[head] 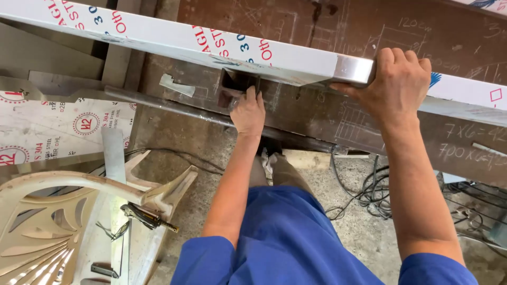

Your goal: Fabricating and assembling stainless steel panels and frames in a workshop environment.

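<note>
Across the top of the view, the long film-wrapped steel tube (174, 39) runs left to right over the workbench (317, 113). The right hand (398, 84) clamps its bare end; the left hand (248, 112) reaches beneath, fingers curled, grip unclear.
</note>
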